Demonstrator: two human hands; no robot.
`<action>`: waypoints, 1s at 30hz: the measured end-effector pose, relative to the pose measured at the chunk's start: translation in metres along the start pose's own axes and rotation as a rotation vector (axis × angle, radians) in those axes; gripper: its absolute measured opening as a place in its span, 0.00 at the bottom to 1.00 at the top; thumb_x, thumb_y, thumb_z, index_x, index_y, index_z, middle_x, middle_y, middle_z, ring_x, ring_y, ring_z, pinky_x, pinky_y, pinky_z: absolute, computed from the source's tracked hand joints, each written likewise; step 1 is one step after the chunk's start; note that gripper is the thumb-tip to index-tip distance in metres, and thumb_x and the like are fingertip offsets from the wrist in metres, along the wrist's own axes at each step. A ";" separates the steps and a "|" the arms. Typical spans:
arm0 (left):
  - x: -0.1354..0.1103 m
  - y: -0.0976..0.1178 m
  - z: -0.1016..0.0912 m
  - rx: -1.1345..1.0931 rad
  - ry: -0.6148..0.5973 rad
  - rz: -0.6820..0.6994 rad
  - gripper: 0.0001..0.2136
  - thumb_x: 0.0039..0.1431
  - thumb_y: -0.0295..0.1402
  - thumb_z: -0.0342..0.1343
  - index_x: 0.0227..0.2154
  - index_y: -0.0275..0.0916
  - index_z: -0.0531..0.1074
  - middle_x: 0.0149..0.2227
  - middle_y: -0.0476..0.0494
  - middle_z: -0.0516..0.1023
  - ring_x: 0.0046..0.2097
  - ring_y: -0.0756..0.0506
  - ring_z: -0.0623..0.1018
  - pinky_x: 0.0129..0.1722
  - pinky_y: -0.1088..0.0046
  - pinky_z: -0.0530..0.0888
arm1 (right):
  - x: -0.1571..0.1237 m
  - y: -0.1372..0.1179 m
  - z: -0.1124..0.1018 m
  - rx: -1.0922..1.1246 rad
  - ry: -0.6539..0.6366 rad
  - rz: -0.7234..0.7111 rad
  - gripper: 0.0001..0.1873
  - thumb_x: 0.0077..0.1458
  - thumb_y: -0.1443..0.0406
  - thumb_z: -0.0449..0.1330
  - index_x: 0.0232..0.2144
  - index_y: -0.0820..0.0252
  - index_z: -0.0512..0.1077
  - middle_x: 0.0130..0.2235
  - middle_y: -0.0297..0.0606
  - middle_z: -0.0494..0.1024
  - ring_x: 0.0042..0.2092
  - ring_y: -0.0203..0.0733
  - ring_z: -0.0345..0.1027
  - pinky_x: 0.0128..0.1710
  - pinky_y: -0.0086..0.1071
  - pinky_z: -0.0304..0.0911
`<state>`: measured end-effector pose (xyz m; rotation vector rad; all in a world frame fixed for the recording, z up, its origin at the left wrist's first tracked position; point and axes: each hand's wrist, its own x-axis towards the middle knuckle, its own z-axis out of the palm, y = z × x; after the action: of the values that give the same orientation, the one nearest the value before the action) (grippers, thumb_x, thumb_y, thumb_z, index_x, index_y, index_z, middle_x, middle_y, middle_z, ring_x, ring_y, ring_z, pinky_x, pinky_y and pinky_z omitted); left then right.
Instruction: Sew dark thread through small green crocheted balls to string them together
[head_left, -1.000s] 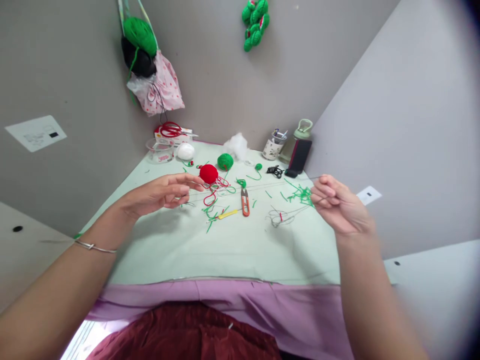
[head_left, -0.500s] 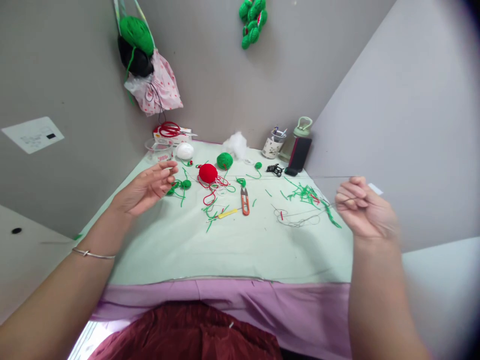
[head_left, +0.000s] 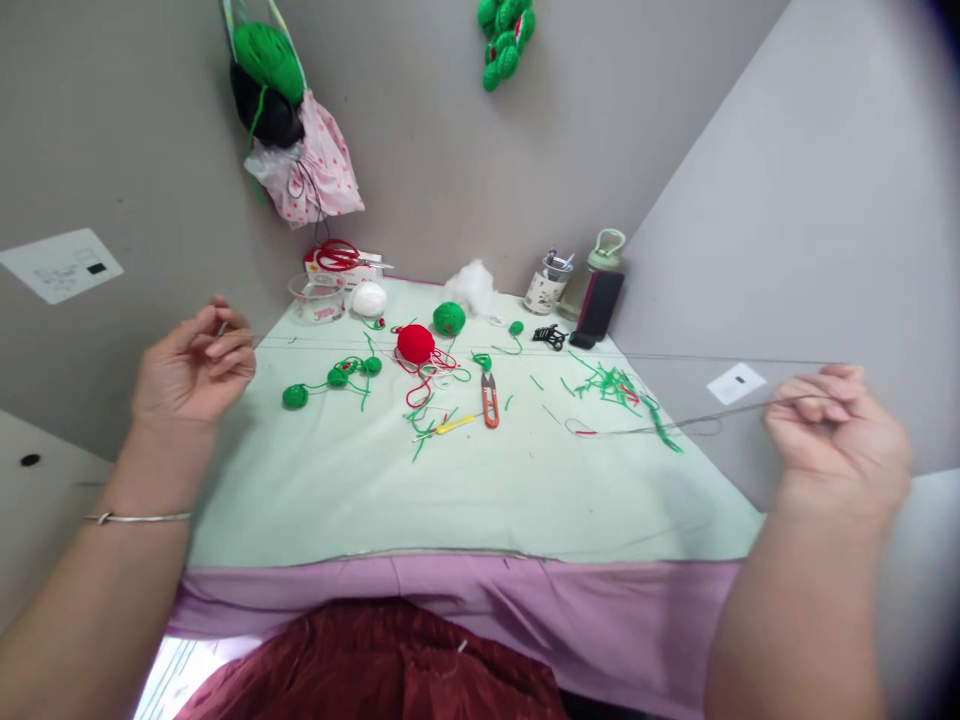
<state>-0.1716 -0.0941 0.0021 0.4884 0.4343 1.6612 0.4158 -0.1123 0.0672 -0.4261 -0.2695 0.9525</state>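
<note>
A thin dark thread (head_left: 652,357) runs almost level across the table between my two hands, held wide apart. My left hand (head_left: 196,365) is raised at the left, fingers curled and closed on one end; a small pale glint shows at its fingertips, too small to name. My right hand (head_left: 836,440), a closed fist beyond the table's right edge, grips the thread, and more strands trail from it to a loose loop near a short red yarn scrap (head_left: 586,433). Below the stretched thread lie a red yarn ball (head_left: 415,343) and orange-handled thread snips (head_left: 490,402).
A yellow-handled crochet hook (head_left: 454,425) lies mid-table. Green yarn scraps (head_left: 611,383) are heaped at the right. Small green crocheted balls (head_left: 295,397) lie at left. Along the back stand a clear tub (head_left: 316,300), white stuffing (head_left: 474,287), a pen cup (head_left: 547,286) and a phone (head_left: 601,305).
My hands have moved farther apart, left hand leftward, right hand rightward, and the thread spans a longer distance. The loose loop at the right has been drawn narrower toward my right hand.
</note>
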 end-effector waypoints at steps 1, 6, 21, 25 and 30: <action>0.000 0.003 -0.003 0.018 0.023 0.009 0.08 0.68 0.22 0.44 0.37 0.34 0.68 0.28 0.49 0.74 0.19 0.57 0.67 0.14 0.84 0.64 | 0.001 -0.003 -0.001 0.020 0.020 -0.010 0.15 0.71 0.72 0.42 0.34 0.62 0.64 0.20 0.22 0.53 0.14 0.24 0.46 0.11 0.20 0.50; -0.001 0.008 -0.014 0.215 0.189 -0.010 0.05 0.58 0.20 0.54 0.35 0.34 0.70 0.27 0.51 0.72 0.19 0.58 0.64 0.14 0.84 0.61 | 0.006 -0.010 -0.003 0.102 0.076 0.053 0.17 0.72 0.70 0.41 0.34 0.57 0.64 0.19 0.23 0.53 0.13 0.28 0.46 0.10 0.23 0.50; -0.015 -0.017 -0.036 1.795 -0.119 0.495 0.11 0.60 0.42 0.59 0.38 0.41 0.76 0.41 0.48 0.74 0.33 0.50 0.72 0.35 0.76 0.64 | 0.021 -0.009 -0.003 0.196 0.107 0.103 0.17 0.71 0.69 0.44 0.29 0.56 0.63 0.20 0.23 0.52 0.13 0.28 0.43 0.10 0.22 0.46; -0.019 -0.015 -0.036 1.961 -0.058 0.412 0.13 0.61 0.45 0.56 0.31 0.41 0.74 0.43 0.50 0.77 0.26 0.52 0.65 0.32 0.74 0.62 | 0.021 -0.012 -0.006 0.205 0.077 0.118 0.18 0.72 0.69 0.43 0.29 0.55 0.63 0.20 0.23 0.52 0.14 0.29 0.45 0.11 0.23 0.46; -0.015 -0.012 -0.041 1.646 0.057 0.293 0.14 0.59 0.43 0.57 0.24 0.38 0.70 0.38 0.45 0.81 0.37 0.45 0.74 0.36 0.73 0.67 | 0.024 -0.015 -0.008 0.190 0.117 0.077 0.17 0.72 0.69 0.44 0.30 0.55 0.64 0.19 0.23 0.52 0.13 0.29 0.45 0.10 0.24 0.47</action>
<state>-0.1826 -0.1077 -0.0400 1.7296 1.8355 1.2363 0.4431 -0.1016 0.0682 -0.3176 -0.0551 1.0144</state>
